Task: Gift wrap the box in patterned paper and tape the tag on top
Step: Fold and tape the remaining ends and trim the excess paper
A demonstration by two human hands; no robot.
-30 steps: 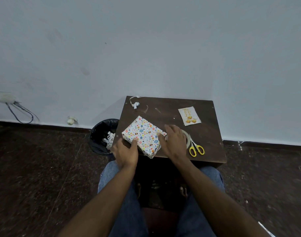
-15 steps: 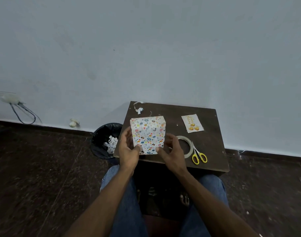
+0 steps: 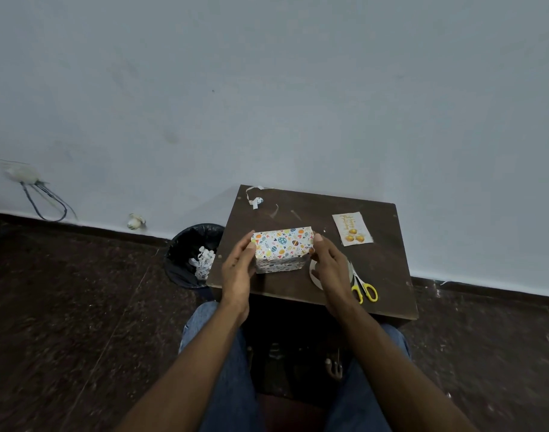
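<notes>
Both hands' fingers clamped on the wrapped box (image 3: 281,249), left hand (image 3: 238,269), right hand (image 3: 329,266), long axis left-right.

1. A desk (image 3: 388,269) stands against the wall, in front of a seated person's knees.
2. The wrapped box (image 3: 282,248) is held above the desk's near left part, between the left hand (image 3: 238,269) and the right hand (image 3: 329,266).
3. The tag (image 3: 352,228) lies on the desk, right of the box, farther back.
4. The tape roll (image 3: 314,275) and scissors (image 3: 364,286) lie near the front edge, beside the right hand.
5. A bin (image 3: 189,254) stands on the floor, left of the desk.
</notes>
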